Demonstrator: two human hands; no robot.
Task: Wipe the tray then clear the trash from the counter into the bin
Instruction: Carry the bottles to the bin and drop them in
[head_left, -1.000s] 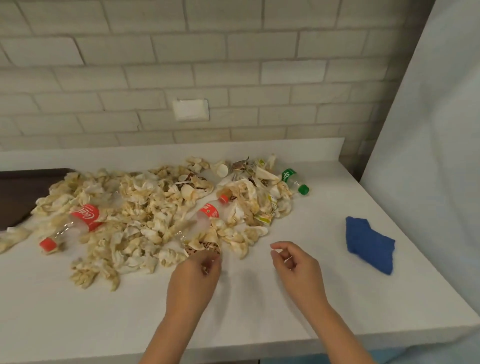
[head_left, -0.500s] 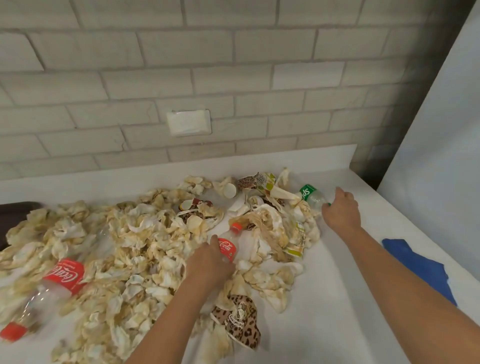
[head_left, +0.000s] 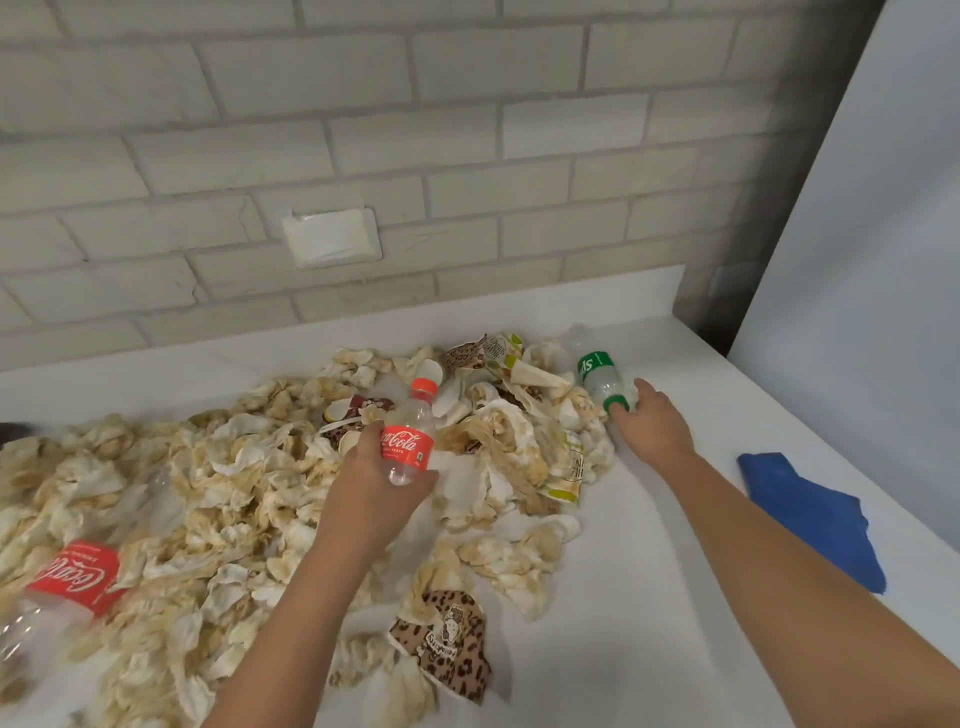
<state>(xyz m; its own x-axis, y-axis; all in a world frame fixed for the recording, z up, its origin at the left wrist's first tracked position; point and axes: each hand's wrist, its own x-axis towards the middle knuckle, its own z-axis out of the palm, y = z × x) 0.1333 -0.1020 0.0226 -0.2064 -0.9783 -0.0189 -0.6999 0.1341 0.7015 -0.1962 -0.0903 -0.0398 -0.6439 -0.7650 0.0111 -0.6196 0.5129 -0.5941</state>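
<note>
I judge this to be the trash-clearing part of the task, starting with the bottles. My left hand (head_left: 382, 486) is wrapped round the low end of the Coke bottle (head_left: 408, 441), holding it upright and clear of the napkins (head_left: 208, 493) heaped across the counter (head_left: 649, 649). My right hand (head_left: 652, 428) is stretched to the far right edge of the pile. Its fingertips (head_left: 621, 410) are against the capped end of the green bottle (head_left: 597, 374), which lies on its side. Whether those fingers have closed on it I cannot tell from here.

To do this well, I'd slide the right hand along to the bottle's body rather than pinch the cap. An empty bottle lying down will likely roll toward the wall if nudged. The left grip sits low, so that bottle may tip. I'd hold it upright without squeezing hard, since thin plastic buckles.

The bin is not in view, so I'd find it before swinging both arms. A big bottle (head_left: 67, 577) lies at the near left and a leopard cup (head_left: 447, 639) near the middle. The stained napkins will need gathering in handfuls, pressed together so none trail off the edge. The blue cloth (head_left: 810, 519) lies at the right, apart from the pile. I cannot make out the tray.
</note>
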